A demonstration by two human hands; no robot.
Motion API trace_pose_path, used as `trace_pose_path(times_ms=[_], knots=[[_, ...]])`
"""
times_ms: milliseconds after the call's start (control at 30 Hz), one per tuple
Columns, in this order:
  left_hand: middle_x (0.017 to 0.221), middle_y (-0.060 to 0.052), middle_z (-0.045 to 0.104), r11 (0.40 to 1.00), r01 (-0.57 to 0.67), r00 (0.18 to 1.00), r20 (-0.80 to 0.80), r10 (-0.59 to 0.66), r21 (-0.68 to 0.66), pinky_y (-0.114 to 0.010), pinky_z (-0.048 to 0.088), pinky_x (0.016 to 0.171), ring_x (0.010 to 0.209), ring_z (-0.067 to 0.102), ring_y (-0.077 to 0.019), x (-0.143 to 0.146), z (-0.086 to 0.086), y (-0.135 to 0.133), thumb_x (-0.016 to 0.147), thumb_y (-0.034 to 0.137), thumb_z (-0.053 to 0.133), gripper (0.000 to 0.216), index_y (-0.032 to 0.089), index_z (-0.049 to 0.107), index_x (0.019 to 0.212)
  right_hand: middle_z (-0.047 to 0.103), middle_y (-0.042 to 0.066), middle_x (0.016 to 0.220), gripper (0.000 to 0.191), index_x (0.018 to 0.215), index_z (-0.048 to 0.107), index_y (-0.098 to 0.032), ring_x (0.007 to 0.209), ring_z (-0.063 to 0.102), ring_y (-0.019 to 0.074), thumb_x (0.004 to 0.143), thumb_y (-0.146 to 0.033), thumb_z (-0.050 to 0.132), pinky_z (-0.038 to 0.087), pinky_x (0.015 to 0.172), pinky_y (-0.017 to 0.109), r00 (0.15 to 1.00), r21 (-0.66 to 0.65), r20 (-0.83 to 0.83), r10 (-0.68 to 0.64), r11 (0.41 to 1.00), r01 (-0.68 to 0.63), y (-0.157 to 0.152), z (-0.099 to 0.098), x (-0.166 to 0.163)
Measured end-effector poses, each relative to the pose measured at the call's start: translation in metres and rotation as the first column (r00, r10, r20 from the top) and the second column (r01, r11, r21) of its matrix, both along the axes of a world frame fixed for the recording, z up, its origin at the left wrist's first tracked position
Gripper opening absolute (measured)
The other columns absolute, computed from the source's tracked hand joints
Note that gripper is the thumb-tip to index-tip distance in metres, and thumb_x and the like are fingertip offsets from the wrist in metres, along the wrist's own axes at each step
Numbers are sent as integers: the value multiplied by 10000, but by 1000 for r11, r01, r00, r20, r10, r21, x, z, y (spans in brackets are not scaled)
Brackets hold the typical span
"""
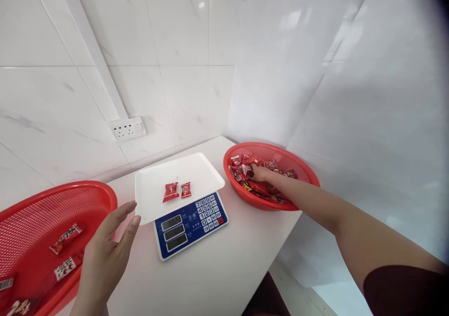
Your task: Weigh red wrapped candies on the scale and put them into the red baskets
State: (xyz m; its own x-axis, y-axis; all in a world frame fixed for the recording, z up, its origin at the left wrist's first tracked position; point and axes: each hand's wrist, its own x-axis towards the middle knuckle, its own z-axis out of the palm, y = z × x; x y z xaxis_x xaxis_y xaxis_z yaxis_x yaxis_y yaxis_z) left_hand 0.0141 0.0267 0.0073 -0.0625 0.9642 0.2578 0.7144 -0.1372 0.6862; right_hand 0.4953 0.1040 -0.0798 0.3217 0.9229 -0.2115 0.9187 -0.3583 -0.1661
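Observation:
My right hand (260,173) reaches into a round red basket (304,172) at the far right, its fingers closed down among several red-wrapped candies (245,165); what they grip is hidden. A blue scale (191,222) with a white tray (157,185) stands in the middle, two red candies (177,190) lying on the tray. My left hand (110,241) hovers flat with fingers stretched out, holding nothing, just left of the tray's near corner. A second red basket (38,208) at the left holds a few longer wrapped candies (66,238).
The white counter ends just right of the scale and the right basket, with a drop to the floor beyond. White tiled walls close in behind and on the right. A wall socket (128,129) sits behind the scale.

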Motion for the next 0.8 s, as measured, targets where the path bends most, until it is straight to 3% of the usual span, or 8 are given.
trace_pose_path(times_ms=[233,367,433,567,667,800], knots=[[1168,-67,659,1000,26,999,30,-26,13,-343,559,699,1117,591,-291,1,0,1,766,620,494,517,258,598,1119,601,96,1120,392,1176,547,-152,972,589,206,880,-408,552,459,870,426,999,7,-54,5,1000,-4,1,8,5],[1157,-63,667,999,29,999,34,-30,17,-315,562,636,1103,602,-289,0,-1,1,760,616,506,509,258,611,1106,666,54,994,204,943,648,-187,931,604,213,763,-282,658,461,875,367,970,67,-235,62,997,-47,-4,18,8],[1151,-66,670,999,32,999,26,-32,21,-304,560,610,1099,606,-290,0,-1,2,767,608,504,501,253,617,1102,672,41,1038,221,957,647,-201,974,607,217,745,-259,653,461,890,327,937,118,-343,58,993,-18,-8,27,10],[1138,-81,675,998,47,999,13,-48,31,-291,558,582,1089,613,-292,0,-1,2,780,584,510,484,238,619,1100,598,103,1246,444,1233,513,-181,1071,595,223,825,-343,579,502,846,290,842,189,-540,-14,972,137,-14,51,11],[1132,-81,677,998,52,999,10,-52,31,-283,553,563,1089,614,-293,0,0,2,782,580,511,474,239,621,1093,590,140,1261,504,1322,430,-173,1067,608,235,865,-357,537,538,796,305,763,176,-644,-60,959,224,-21,69,5],[1138,-82,674,998,65,998,-4,-65,21,-281,547,549,1082,614,-295,2,-1,3,778,594,503,485,241,628,1087,564,140,1300,495,1329,438,-182,1133,571,260,875,-355,533,542,842,354,705,130,-699,-122,947,292,-34,90,-11]])
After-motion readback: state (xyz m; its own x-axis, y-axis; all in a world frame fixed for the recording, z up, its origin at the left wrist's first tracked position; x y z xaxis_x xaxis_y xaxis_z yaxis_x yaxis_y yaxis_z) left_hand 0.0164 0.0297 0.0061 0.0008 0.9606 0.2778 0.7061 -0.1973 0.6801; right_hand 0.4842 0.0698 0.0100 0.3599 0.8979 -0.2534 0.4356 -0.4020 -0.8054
